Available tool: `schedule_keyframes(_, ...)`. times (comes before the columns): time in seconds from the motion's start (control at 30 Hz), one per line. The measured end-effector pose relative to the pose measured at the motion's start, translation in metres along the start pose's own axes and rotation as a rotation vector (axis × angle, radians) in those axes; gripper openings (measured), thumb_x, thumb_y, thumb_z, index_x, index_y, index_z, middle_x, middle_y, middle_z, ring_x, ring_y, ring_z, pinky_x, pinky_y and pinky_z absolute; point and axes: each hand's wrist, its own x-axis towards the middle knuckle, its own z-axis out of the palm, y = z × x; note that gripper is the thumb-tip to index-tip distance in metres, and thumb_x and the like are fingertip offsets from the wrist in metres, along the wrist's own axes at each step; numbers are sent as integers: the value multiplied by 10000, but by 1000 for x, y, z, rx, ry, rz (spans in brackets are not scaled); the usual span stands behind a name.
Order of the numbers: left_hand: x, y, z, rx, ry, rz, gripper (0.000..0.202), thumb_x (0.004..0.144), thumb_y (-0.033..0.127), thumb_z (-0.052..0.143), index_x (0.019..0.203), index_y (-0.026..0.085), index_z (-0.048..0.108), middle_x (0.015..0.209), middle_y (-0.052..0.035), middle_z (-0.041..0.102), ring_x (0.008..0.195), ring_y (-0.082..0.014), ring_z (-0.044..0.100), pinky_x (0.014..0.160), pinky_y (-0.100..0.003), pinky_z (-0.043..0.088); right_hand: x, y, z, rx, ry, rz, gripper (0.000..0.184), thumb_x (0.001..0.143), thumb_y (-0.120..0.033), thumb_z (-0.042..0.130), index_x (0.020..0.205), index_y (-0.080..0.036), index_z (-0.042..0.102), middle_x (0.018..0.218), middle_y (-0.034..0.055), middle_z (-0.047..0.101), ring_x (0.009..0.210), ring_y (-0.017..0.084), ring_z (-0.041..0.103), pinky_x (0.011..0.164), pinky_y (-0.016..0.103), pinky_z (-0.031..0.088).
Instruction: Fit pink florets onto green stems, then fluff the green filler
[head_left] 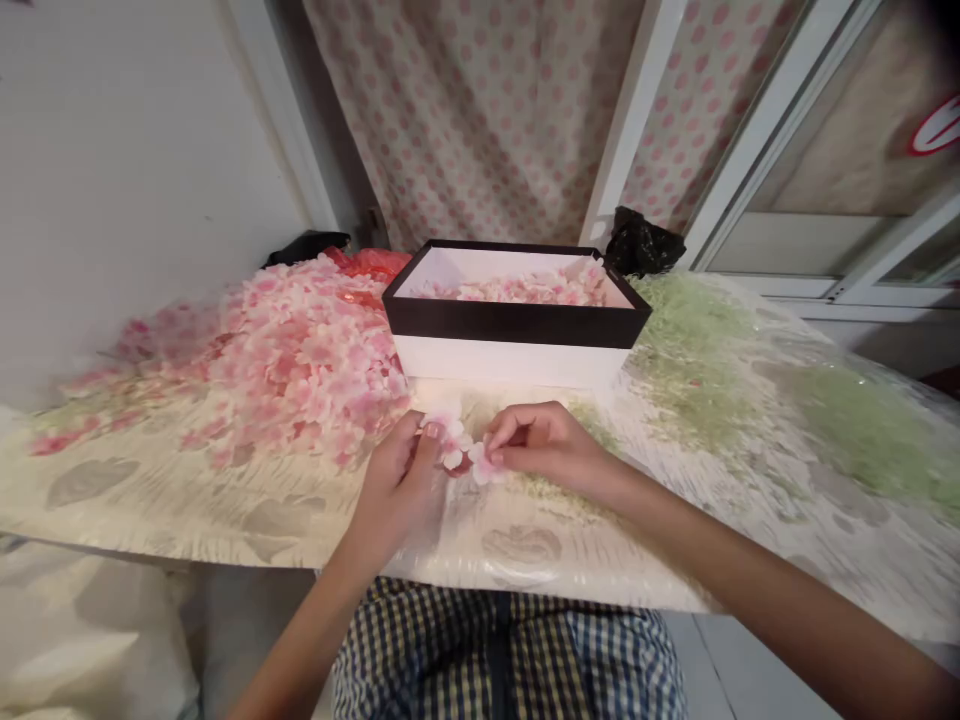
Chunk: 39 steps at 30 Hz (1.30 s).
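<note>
My left hand [397, 480] and my right hand [544, 445] meet just above the table's near edge, both pinched on small pink fabric flowers [459, 448] held between them. The left fingers grip the flower at its left side, and the right fingertips pinch another pink blossom [484, 470] beside it. A large heap of loose pink flowers [292, 355] lies to the left of my hands. Right behind them stands a white box with a black rim [517, 325], partly filled with pink flowers [525, 288].
A pile of small pale green pieces [690, 370] spreads over the table's right half. The patterned tablecloth [187, 500] covers the table. A black bag [641, 240] and a dotted curtain [487, 110] stand behind the box. A white wall [112, 170] is at the left.
</note>
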Motion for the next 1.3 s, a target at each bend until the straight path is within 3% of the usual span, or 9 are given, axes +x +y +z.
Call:
schedule_keyframes(0.27,-2,0,-3,-16,91,-2,273,952,405,441,771,208,497,691,4,587,651,-149,574,656,-273,494,-1,-2,3,49,-1,31,103,642,-150,781,642,-158,678,897,36,695,790,123,650,710,267,513)
schedule_keyframes(0.47,-6,3,-7,103,-2,147,263,953,334,431,724,210,469,703,-11,594,701,-156,568,684,-264,464,-1,-1,3,-20,19,-30,74,663,-110,725,652,-165,678,888,21,669,791,110,639,734,266,501)
schedule_keyframes(0.77,-12,2,-8,117,-35,209,236,976,319,408,807,221,540,759,-5,659,744,-164,607,716,-265,471,0,-3,2,-45,51,-49,74,643,-100,705,647,-171,686,905,24,651,813,125,634,739,280,499)
schedule_keyframes(0.93,-14,-1,-11,159,-118,245,251,982,303,418,824,218,592,842,-8,667,746,-144,619,696,-248,467,1,-1,2,-61,57,-79,64,648,-113,707,647,-170,679,936,34,642,822,133,637,774,300,497)
schedule_keyframes(1.1,-10,-3,-7,181,8,227,232,977,326,446,825,202,570,702,16,601,675,-130,576,623,-230,433,0,-2,3,-50,65,-55,69,638,-114,714,634,-168,671,922,30,638,804,128,631,760,283,487)
schedule_keyframes(1.3,-8,-5,-6,138,77,214,276,969,374,468,792,194,578,726,10,592,684,-123,581,629,-232,447,0,-2,4,-7,74,-10,84,639,-131,724,626,-165,648,913,27,647,773,118,622,700,266,470)
